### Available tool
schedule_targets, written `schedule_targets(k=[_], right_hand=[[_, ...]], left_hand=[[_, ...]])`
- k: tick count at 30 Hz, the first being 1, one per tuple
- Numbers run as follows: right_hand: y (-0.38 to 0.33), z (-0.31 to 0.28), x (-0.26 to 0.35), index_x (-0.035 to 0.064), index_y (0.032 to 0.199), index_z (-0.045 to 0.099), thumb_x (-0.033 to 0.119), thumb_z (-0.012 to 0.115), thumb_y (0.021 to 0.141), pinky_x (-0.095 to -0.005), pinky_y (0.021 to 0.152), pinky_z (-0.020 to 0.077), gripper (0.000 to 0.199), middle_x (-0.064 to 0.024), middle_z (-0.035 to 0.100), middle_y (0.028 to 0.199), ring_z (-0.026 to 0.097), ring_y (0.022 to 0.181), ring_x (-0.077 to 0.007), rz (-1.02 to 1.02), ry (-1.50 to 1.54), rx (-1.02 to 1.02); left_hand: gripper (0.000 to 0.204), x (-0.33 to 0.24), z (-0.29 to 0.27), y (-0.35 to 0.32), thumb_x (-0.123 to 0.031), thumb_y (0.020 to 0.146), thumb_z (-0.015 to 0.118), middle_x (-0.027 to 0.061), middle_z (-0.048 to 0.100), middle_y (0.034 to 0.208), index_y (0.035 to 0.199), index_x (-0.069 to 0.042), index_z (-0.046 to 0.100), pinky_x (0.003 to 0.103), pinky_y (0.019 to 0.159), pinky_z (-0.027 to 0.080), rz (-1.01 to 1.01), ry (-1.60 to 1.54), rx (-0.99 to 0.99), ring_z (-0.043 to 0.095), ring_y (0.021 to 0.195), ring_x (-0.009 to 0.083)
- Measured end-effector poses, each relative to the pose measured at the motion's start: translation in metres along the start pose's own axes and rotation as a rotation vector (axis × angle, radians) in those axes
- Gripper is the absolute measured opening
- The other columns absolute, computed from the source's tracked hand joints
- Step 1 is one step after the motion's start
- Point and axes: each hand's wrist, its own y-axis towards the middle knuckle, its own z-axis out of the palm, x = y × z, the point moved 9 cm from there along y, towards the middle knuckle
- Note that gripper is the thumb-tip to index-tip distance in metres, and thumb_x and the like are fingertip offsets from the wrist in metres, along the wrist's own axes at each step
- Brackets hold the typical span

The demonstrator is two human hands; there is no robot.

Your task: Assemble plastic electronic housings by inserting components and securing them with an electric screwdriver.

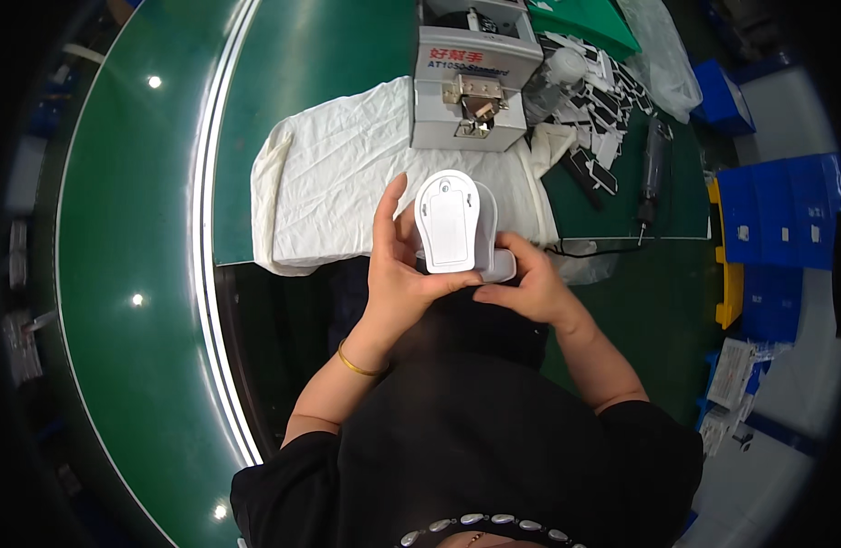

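Between my two hands is a white plastic housing (450, 228), raised over the near edge of the bench. Its rounded face, with a small hole and slots, points up toward me. My left hand (404, 265) grips it from the left, thumb along its lower edge and index finger stretched upward. My right hand (530, 285) pinches a whitish block-shaped part (499, 265) at the housing's lower right. Whether that part is joined to the housing I cannot tell. A white cloth (338, 164) lies on the bench just beyond my hands.
A grey bench machine (471, 100) stands behind the cloth. To its right are a clear bottle (556, 87), a heap of small black and white parts (603, 110), a green tray (592, 23) and a corded electric screwdriver (655, 169). Blue bins (777, 215) stand farther right.
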Motion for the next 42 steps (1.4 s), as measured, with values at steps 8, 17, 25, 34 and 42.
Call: schedule_targets(k=[8, 17, 25, 34, 42], right_hand=[[0.023, 0.004, 0.028, 0.0008, 0.126, 0.049, 0.006, 0.078, 0.083, -0.0270, 0.087, 0.0496, 0.052, -0.0050, 0.061, 0.111, 0.059, 0.101, -0.0114, -0.036, 0.270, -0.036], [0.073, 0.025, 0.071, -0.0003, 0.139, 0.047, 0.008, 0.077, 0.085, -0.0287, 0.086, 0.0505, 0.063, -0.0118, 0.066, 0.114, 0.064, 0.096, -0.0156, -0.280, 0.159, 0.046], [0.096, 0.016, 0.019, -0.0001, 0.122, 0.063, 0.009, 0.076, 0.086, -0.0250, 0.075, 0.0500, 0.040, -0.0061, 0.068, 0.096, 0.062, 0.085, -0.0111, -0.303, -0.223, -0.244], [0.100, 0.015, 0.012, 0.0006, 0.119, 0.064, 0.005, 0.072, 0.088, -0.0232, 0.072, 0.0483, 0.032, -0.0037, 0.067, 0.092, 0.059, 0.080, -0.0094, -0.243, -0.215, -0.227], [0.096, 0.011, 0.014, 0.0004, 0.115, 0.066, 0.007, 0.073, 0.087, -0.0270, 0.071, 0.0513, 0.029, -0.0067, 0.068, 0.089, 0.062, 0.077, -0.0133, -0.280, -0.194, -0.229]], left_hand=[[0.096, -0.065, -0.012, -0.001, -0.008, 0.067, 0.089, 0.0203, 0.050, 0.142, 0.148, -0.007, 0.035, 0.044, 0.105, 0.045, 0.318, 0.605, -0.005, 0.052, 0.129, 0.0346], [0.055, -0.102, -0.087, 0.010, 0.016, 0.067, 0.072, 0.0163, 0.060, 0.132, 0.115, -0.005, 0.055, 0.032, 0.079, 0.055, 0.454, 0.870, -0.165, 0.066, 0.094, 0.0247], [0.049, -0.137, -0.377, 0.039, -0.026, 0.085, 0.078, 0.0151, 0.065, 0.109, 0.115, 0.004, 0.053, 0.033, 0.083, 0.052, 0.231, 0.874, -0.955, 0.066, 0.097, 0.0224], [0.069, -0.121, -0.406, 0.041, -0.044, 0.071, 0.086, 0.0232, 0.066, 0.116, 0.116, 0.002, 0.062, 0.044, 0.098, 0.048, -0.047, 1.360, -1.118, 0.062, 0.111, 0.0388], [0.071, -0.229, -0.443, -0.261, -0.046, 0.077, 0.079, 0.0223, 0.062, 0.128, 0.127, 0.001, 0.061, 0.044, 0.103, 0.046, -0.268, 1.853, -1.486, 0.059, 0.120, 0.0373]])
